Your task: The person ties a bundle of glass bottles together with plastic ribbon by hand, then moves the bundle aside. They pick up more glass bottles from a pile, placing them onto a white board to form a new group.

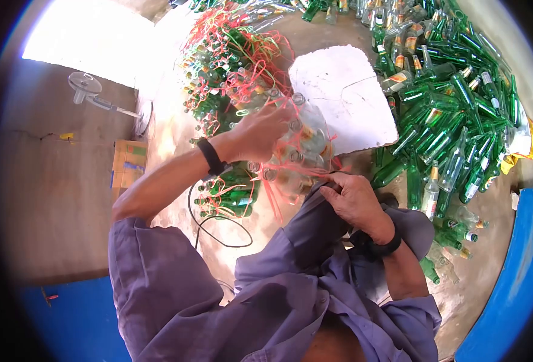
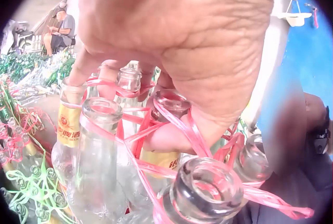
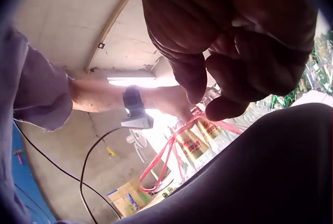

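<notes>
A bundle of clear glass bottles [image 1: 296, 151] bound with pink plastic string [image 1: 272, 196] stands in front of my knees. My left hand [image 1: 260, 130] lies on top of it, its fingers [image 2: 156, 138] curled down between the bottle necks [image 2: 99, 115] and hooked round the string [image 2: 177, 125]. My right hand [image 1: 354, 196] sits on my trouser knee beside the bundle, fingers [image 3: 229, 73] curled and pinching the end of the pink string [image 3: 171, 146]. Yellow-labelled bottles [image 3: 192, 143] show past it.
A white foam board [image 1: 342, 99] lies behind the bundle. A big heap of green bottles [image 1: 453, 114] fills the right, and tied bundles [image 1: 224, 66] the back left. A black cable [image 1: 218, 232], a cardboard box [image 1: 127, 160] and a fan [image 1: 85, 87] are at the left. A seated person [image 2: 60, 29] is far off.
</notes>
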The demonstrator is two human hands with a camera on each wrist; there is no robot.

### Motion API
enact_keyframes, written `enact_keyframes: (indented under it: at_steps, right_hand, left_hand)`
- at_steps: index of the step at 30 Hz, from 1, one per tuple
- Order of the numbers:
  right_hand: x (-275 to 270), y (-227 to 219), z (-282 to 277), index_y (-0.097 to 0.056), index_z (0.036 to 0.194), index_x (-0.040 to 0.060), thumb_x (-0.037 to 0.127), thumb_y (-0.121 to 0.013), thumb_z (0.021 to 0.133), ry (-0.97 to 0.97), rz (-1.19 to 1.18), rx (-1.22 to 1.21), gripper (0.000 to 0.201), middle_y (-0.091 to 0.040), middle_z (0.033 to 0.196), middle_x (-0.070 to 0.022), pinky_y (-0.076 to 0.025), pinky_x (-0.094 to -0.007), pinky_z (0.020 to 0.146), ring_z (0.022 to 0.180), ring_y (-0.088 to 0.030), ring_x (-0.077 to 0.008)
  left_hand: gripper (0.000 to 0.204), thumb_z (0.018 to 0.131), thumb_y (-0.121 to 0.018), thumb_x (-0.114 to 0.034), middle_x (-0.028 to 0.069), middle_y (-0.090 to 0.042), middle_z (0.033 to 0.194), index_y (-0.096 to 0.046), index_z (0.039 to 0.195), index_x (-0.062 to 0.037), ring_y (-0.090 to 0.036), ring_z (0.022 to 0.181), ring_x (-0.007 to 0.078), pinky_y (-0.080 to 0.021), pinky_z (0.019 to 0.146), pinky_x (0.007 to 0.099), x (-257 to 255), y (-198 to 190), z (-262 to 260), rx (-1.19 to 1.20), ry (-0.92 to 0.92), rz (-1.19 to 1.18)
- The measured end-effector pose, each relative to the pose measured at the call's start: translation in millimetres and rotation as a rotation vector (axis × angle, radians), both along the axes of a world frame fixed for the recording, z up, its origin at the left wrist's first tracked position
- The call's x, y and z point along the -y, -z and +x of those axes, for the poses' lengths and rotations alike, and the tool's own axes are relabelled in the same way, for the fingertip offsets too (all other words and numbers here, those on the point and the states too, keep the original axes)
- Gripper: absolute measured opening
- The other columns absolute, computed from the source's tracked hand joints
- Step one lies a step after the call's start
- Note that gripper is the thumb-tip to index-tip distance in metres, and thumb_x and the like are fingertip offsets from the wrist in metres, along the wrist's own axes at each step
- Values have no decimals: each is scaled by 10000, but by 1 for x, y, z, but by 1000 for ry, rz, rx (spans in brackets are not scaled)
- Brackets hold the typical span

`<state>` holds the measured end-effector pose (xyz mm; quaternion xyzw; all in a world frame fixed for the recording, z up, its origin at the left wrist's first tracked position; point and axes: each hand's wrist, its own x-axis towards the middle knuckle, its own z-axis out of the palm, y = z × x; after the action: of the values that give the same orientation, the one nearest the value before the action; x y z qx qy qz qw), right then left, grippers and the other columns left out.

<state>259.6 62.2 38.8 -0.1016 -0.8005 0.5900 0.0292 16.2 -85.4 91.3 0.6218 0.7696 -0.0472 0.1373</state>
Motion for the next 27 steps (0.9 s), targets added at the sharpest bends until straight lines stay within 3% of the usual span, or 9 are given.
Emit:
enact_keyframes:
  at_steps: [3, 6, 8, 10, 11, 13, 14, 24, 27]
  right_hand:
    - [2, 12, -1, -705, 1016, 13, 197, -671, 869, 14, 3, -7, 238, -660, 747, -203, -505, -425, 647, 703, -655, -370]
    - [2, 14, -4, -698, 1019, 1, 201, -671, 870, 24, 23, -12, 252, -671, 764, -203, -510, -429, 656, 724, -667, -369]
    - [3, 15, -3, -696, 1021, 0, 202, -671, 870, 32, 38, -5, 253, -677, 772, -203, -513, -429, 661, 736, -672, -368]
    - [1, 17, -2, -675, 1115, -35, 161, -696, 869, 29, 49, 42, 314, -644, 719, -179, -497, -344, 621, 610, -610, -230]
    - [0, 15, -2, -675, 1115, -35, 161, -696, 869, 31, 48, 43, 314, -644, 719, -179, -497, -344, 621, 610, -610, -230]
    - [-1, 11, -2, -689, 1008, -10, 208, -673, 877, 45, 42, 67, 255, -683, 776, -204, -526, -422, 672, 736, -680, -366]
    - [0, 12, -3, -689, 1008, -10, 208, -673, 877, 39, 41, 70, 255, -683, 776, -204, -526, -422, 672, 736, -680, -366]
    - [3, 19, -5, -693, 1055, -22, 196, -701, 884, 80, -23, 59, 278, -689, 754, -185, -523, -350, 631, 658, -682, -261]
    - [3, 21, -7, -695, 1066, -24, 201, -707, 888, 84, -56, 54, 288, -700, 768, -182, -523, -329, 630, 658, -682, -218]
  left_hand:
    - [356, 593, -689, -67, 128, -491, 1370, -633, 945, -53, -526, 1113, 345, -487, 886, 460, 6, -2, 12, -44, 203, 89]
    - [380, 594, -684, -81, 124, -483, 1374, -623, 967, -47, -526, 1115, 345, -485, 885, 464, 15, -5, 15, -4, 216, 73]
    - [399, 591, -679, -91, 130, -475, 1371, -615, 982, -45, -526, 1100, 349, -476, 888, 470, 22, -5, 19, -23, 209, 66]
    - [417, 583, -676, -89, 144, -475, 1367, -615, 992, -40, -524, 1094, 354, -466, 898, 467, 28, -8, 21, 20, 158, 15]
    - [417, 583, -676, -89, 144, -475, 1367, -615, 992, -40, -524, 1094, 354, -466, 898, 467, 32, -7, 22, 21, 160, 14]
    - [416, 578, -673, -87, 157, -472, 1377, -612, 986, -37, -522, 1089, 360, -460, 896, 467, 42, -5, 23, 17, 154, 11]
    - [416, 578, -673, -87, 157, -472, 1377, -612, 986, -37, -522, 1089, 360, -460, 896, 467, 48, -4, 24, 21, 149, 10]
    - [299, 608, -659, -35, 139, -496, 1341, -595, 899, -60, -513, 1039, 356, -460, 843, 462, 105, -9, 37, 136, 0, 53]
    - [323, 572, -672, -50, 134, -498, 1342, -599, 886, -59, -513, 1035, 350, -459, 842, 469, 120, -5, 45, 128, 4, 65]
